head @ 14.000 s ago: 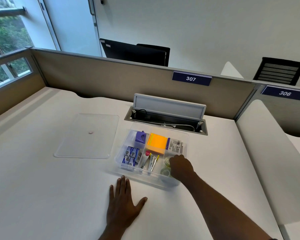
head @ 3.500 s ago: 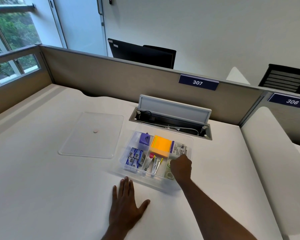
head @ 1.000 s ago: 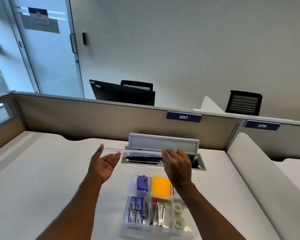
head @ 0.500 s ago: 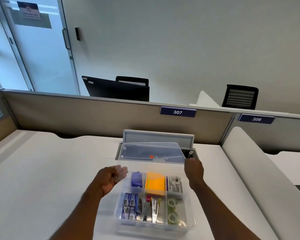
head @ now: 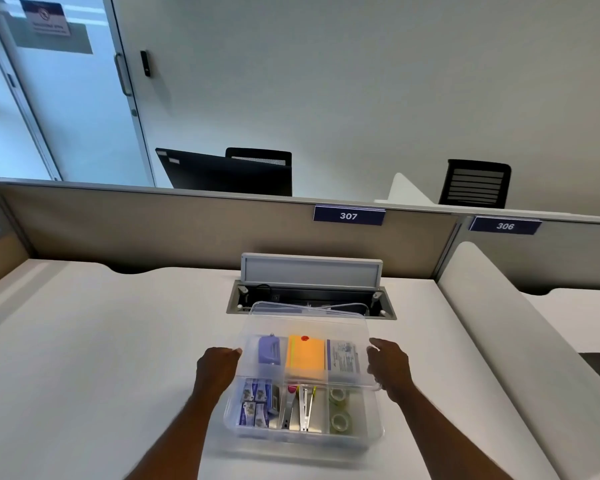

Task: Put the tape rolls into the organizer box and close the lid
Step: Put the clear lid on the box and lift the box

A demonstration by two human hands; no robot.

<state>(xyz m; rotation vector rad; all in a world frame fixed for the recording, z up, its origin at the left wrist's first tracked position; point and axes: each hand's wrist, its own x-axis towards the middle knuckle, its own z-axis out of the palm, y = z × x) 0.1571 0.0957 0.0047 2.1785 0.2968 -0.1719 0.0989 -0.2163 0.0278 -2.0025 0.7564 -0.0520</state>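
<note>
Setting: a white bench (head: 84, 358) in an office cubicle, with a beige partition along its far edge.
Organizer box: a clear plastic organizer box (head: 303, 436) sits on the bench, near the viewer and centred, divided into six compartments.
Tape rolls: two clear tape rolls (head: 338, 408) lie one behind the other in the near right compartment.
Other contents: staple boxes (head: 255, 403) near left, metal clips (head: 298, 407) near middle, a purple item (head: 270, 349) far left, an orange pad (head: 305, 356) far middle, a printed packet (head: 343, 356) far right.
Lid: a clear lid (head: 305, 320) is held above the far half of the box, covering the three far compartments; the near row is uncovered.
Left hand: the left hand (head: 217, 365) holds the lid's left edge, its fingers curled against it.
Right hand: the right hand (head: 388, 368) holds the lid's right edge, fingers wrapped around the rim.
Behind the box: an open cable tray (head: 310, 289) set into the bench, its flap raised.
</note>
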